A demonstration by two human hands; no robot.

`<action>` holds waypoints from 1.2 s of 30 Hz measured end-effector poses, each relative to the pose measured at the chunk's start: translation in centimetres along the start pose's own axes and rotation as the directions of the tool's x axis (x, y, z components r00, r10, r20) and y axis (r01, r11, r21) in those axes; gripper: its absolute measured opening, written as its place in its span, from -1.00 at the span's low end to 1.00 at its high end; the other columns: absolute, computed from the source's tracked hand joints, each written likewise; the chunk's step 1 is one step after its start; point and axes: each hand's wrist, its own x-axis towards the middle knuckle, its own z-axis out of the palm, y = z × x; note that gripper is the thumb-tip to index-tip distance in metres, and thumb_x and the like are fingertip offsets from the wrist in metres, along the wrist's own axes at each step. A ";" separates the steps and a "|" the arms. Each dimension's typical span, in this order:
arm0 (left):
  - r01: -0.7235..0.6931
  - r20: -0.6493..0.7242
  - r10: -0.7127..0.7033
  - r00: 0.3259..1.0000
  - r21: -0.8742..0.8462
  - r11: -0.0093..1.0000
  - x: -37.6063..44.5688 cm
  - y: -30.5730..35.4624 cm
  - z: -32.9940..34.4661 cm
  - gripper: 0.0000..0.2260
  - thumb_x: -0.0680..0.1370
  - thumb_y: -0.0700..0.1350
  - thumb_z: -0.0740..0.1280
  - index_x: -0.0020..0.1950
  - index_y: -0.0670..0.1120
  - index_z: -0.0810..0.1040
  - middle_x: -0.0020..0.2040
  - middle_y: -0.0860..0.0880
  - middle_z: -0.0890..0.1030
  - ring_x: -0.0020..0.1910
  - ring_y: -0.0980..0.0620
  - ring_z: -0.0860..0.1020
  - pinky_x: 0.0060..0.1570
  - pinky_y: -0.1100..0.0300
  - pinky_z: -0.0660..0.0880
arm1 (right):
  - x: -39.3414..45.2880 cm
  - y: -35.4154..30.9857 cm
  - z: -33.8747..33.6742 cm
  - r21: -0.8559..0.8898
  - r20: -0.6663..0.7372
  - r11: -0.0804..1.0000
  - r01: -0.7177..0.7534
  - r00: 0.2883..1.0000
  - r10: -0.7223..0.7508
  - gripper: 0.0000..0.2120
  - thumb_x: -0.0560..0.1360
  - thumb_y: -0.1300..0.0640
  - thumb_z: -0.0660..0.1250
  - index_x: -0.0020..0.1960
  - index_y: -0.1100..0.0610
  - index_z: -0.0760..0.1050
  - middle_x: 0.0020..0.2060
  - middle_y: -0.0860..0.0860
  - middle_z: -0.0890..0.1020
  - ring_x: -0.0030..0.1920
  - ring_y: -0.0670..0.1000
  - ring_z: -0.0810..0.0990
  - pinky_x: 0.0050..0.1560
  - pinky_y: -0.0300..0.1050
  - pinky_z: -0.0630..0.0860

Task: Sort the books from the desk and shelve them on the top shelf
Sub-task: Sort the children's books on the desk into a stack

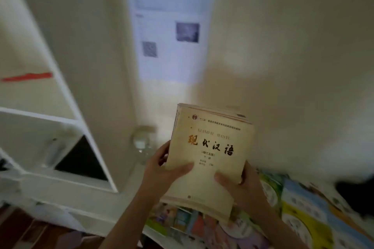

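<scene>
A stack of pale yellow books (210, 139) is held upright in front of me, its top cover printed with red and black characters. My left hand (162, 170) grips the stack's left edge, thumb across the cover. My right hand (240, 186) grips the lower right edge, thumb on the cover too. The white shelf unit (66, 119) stands at the left, its upper compartments open. The desk (303, 208) lies below the books under a colourful printed mat.
A glass jar (142, 141) sits by the wall behind the books. A dark panel (83, 159) fills a lower shelf compartment. A red strip (27, 77) lies on an upper shelf. Printed sheets (168, 32) hang on the wall. A dark object (356, 194) sits at the desk's right.
</scene>
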 end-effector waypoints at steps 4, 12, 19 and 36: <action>-0.108 -0.280 0.123 0.952 0.068 0.992 -5.5 6.7 -7.5 -0.36 0.22 0.04 0.63 0.25 0.19 0.51 0.04 0.13 0.66 0.01 0.08 0.65 -0.10 0.07 0.64 | -0.8 -9.2 5.4 0.094 0.262 0.987 0.133 0.953 -0.154 -0.61 0.36 0.25 0.52 0.06 -0.09 0.51 -0.12 -0.22 0.70 -0.13 -0.21 0.66 -0.30 -0.37 0.56; -0.205 -0.605 0.384 0.698 0.346 0.916 -15.9 19.5 -17.5 -0.14 0.04 0.27 0.62 0.30 0.21 0.46 0.07 0.13 0.64 -0.05 0.16 0.65 -0.13 0.13 0.64 | -5.1 -24.2 13.1 0.310 0.503 0.872 0.378 0.713 -0.488 -0.60 0.39 0.32 0.47 0.10 -0.05 0.53 -0.07 -0.16 0.70 -0.11 -0.17 0.68 -0.28 -0.32 0.57; -0.433 -0.501 0.610 0.614 0.432 0.791 -15.1 33.8 -18.1 -0.51 0.27 -0.01 0.56 0.17 0.04 0.54 0.02 0.10 0.68 -0.03 0.06 0.67 -0.15 0.09 0.64 | -3.7 -38.1 11.6 0.433 0.364 0.688 0.582 0.585 -0.725 -0.60 0.46 0.21 0.43 0.20 -0.14 0.47 -0.03 -0.33 0.65 -0.02 -0.31 0.61 -0.17 -0.45 0.52; -0.549 -0.360 0.669 0.650 0.386 0.741 5.5 47.1 -15.7 -0.34 0.25 0.13 0.56 0.25 0.03 0.39 0.12 0.05 0.60 -0.01 0.03 0.63 -0.15 0.05 0.65 | 15.9 -53.5 6.0 0.124 0.412 0.791 0.599 0.694 -0.590 -0.61 0.42 0.15 0.48 0.21 -0.04 0.49 0.09 -0.04 0.67 0.07 0.06 0.66 0.08 0.24 0.58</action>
